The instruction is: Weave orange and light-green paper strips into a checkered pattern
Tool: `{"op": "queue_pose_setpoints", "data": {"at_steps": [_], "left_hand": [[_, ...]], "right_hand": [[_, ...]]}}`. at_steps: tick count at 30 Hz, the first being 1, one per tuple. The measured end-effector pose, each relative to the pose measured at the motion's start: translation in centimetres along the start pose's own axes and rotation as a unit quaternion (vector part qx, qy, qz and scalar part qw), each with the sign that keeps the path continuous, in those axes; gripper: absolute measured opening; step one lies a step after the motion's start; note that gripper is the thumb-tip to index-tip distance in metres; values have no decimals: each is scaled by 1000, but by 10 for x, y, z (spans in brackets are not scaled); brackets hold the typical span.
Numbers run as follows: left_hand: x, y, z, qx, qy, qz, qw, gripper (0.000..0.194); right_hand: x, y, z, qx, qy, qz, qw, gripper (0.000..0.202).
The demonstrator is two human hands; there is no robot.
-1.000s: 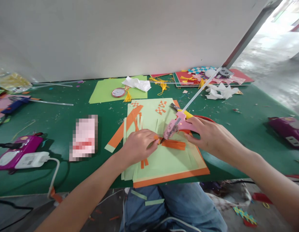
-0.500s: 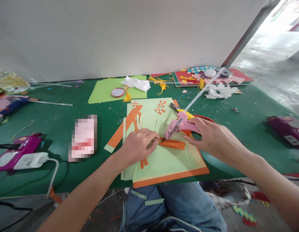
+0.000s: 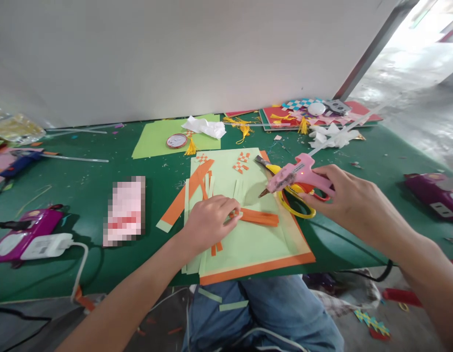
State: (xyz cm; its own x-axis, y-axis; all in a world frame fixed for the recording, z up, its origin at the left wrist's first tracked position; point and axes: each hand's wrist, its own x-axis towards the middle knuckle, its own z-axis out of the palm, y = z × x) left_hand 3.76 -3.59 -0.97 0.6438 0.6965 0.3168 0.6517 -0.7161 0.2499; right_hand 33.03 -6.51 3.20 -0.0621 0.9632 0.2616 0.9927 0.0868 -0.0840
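My right hand grips a pink hot glue gun with a long clear glue stick out of its back. Its dark nozzle points down and left, raised above the paper. My left hand is closed in a pinch on small orange-and-green paper strips, mostly hidden by the fingers. Beside those fingertips lie orange paper strips. Under both is a stack of pale green paper sheets with orange edges below. Little orange-and-white woven paper pieces rest near its top. Yellow-handled scissors lie partly behind the glue gun.
Purple power strips sit at both sides, a white charger in the left one. A blurred pink packet lies left. Along the back are a green sheet, a tape roll, crumpled tissue and yellow tassels.
My right hand has moved the glue gun up and to the right, lifting its nozzle away from the left fingertips. My left hand stays almost in place, still pinching the strips.
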Motion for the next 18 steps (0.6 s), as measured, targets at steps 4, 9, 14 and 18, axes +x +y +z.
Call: {"op": "queue_pose_setpoints", "data": {"at_steps": [4, 9, 14, 18], "left_hand": [[1, 4, -1, 20, 1, 9, 1000, 5], [3, 8, -3, 50, 4, 18, 999, 7], [3, 9, -2, 54, 9, 21, 998, 10], [3, 9, -2, 40, 2, 12, 999, 15]], "right_hand": [[-1, 6, -4, 2, 6, 23, 1000, 48], [-3, 12, -4, -6, 28, 29, 999, 45], [-5, 15, -2, 0, 25, 34, 999, 42], [-5, 15, -2, 3, 25, 50, 998, 43]]}}
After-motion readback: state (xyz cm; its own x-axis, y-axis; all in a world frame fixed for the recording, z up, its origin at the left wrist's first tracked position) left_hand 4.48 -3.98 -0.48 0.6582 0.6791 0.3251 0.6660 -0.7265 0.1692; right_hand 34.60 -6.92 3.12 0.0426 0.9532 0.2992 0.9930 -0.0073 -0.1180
